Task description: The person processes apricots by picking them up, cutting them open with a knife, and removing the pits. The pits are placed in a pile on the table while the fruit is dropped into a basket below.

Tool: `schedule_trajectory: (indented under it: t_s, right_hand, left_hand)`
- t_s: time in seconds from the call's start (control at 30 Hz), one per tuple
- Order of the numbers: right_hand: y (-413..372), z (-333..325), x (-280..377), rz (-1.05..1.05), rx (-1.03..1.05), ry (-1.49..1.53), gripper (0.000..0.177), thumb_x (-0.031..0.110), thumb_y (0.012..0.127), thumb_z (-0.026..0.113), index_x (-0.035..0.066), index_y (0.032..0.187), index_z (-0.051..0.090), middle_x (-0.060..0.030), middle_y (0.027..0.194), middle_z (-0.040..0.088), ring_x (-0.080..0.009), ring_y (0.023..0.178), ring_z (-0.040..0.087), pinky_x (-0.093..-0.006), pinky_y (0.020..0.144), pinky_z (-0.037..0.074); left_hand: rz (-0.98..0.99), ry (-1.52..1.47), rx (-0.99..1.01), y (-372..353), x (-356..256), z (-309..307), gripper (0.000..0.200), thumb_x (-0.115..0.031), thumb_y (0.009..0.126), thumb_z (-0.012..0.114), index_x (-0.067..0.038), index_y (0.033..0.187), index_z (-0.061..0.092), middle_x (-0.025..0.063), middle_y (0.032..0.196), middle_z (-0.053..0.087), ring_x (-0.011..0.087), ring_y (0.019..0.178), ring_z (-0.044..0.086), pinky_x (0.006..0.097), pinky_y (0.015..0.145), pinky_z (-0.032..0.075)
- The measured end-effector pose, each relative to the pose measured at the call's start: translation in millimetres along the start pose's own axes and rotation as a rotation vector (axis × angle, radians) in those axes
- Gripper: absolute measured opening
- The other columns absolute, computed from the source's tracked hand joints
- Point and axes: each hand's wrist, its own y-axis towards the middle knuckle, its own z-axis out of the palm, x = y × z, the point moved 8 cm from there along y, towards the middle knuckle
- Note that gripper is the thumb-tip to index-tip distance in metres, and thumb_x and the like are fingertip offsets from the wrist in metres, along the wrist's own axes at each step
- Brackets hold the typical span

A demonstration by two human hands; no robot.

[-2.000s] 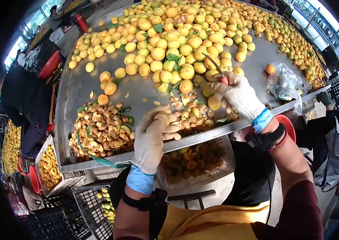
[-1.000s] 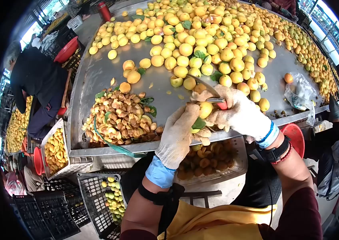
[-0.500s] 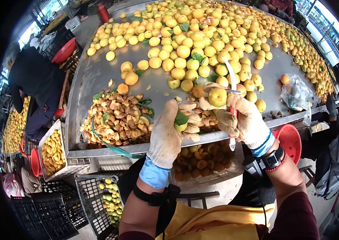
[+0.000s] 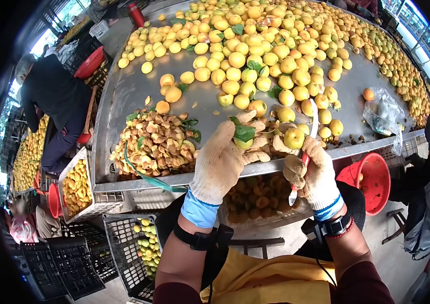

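My left hand (image 4: 222,164), in a beige knitted glove, holds a yellow-green fruit with a green leaf (image 4: 244,133) over the table's front edge. My gloved right hand (image 4: 311,175) is closed around the red handle of a knife, its curved white blade (image 4: 315,117) pointing up. A round yellow fruit (image 4: 294,138) rests at the fingertips of my right hand, beside the blade. Left of my hands a heap of brown-orange fruit pieces (image 4: 149,144) lies on the metal table (image 4: 123,93). Yellow fruits (image 4: 235,60) are piled behind my hands.
Below the table edge sits a crate of dark orange fruit pieces (image 4: 255,197). A black crate (image 4: 123,238) holds green-yellow fruits at lower left. Red basins (image 4: 377,182) stand on both sides. A plastic bag (image 4: 383,114) lies at right. Co-workers are at left and right.
The whole view has shifted slightly, so the table and piles appear a little further right. My left hand still holds the leafy fruit and my right hand the knife, with the yellow fruit at its fingertips.
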Motion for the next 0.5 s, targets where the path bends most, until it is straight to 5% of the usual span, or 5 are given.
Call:
schedule_trajectory:
  t_s: [0.1,0.2,0.4,0.47,0.5]
  right_hand:
    - [-6,-10,1,0.017,-0.008,0.006,0.033,0.043,0.106,0.054,0.012,0.117,0.057,-0.003,0.064,0.053,-0.013,0.043,0.04,-0.0243,0.038,0.032]
    - [-7,-13,6,-0.013,0.006,0.019,0.032,0.041,0.107,0.053,0.011,0.116,0.057,-0.0035,0.065,0.054,-0.0125,0.043,0.038,-0.0242,0.038,0.032]
    - [-7,-30,17,-0.08,0.023,0.058,0.036,0.038,0.107,0.052,0.006,0.121,0.056,-0.0155,0.095,0.071,-0.0101,0.046,0.038,-0.0234,0.04,0.034]
    - [-8,-26,18,-0.075,0.043,0.065,0.036,0.038,0.107,0.052,0.005,0.122,0.055,-0.0177,0.1,0.072,-0.0101,0.047,0.039,-0.0234,0.04,0.034]
    - [-8,-24,19,-0.07,0.056,0.06,0.036,0.037,0.107,0.053,0.005,0.123,0.055,-0.0199,0.105,0.072,-0.01,0.047,0.04,-0.0234,0.04,0.034]
  left_hand:
    - [-0.093,0.053,0.104,-1,11,-16,0.054,-0.037,0.11,0.046,0.006,0.142,0.051,0.0216,0.131,0.065,0.0351,0.11,0.068,0.045,0.085,0.059]
    - [-0.084,-0.028,0.032,-7,-9,-23,0.052,-0.036,0.109,0.05,0.006,0.138,0.056,0.017,0.116,0.069,0.0177,0.081,0.06,0.0277,0.067,0.047]
    - [0.277,0.486,-0.331,-124,-173,-89,0.06,-0.045,0.104,0.059,0.007,0.133,0.059,0.0128,0.102,0.07,0.0173,0.081,0.064,0.0299,0.065,0.056]
    - [0.282,0.556,-0.477,-197,-195,-149,0.044,-0.041,0.104,0.06,-0.002,0.125,0.063,0.018,0.105,0.073,0.0243,0.084,0.074,0.0375,0.066,0.065]
    - [0.112,0.722,-0.509,-234,-200,-176,0.038,-0.035,0.101,0.067,-0.004,0.122,0.061,0.018,0.111,0.071,0.0238,0.09,0.072,0.0367,0.074,0.064]
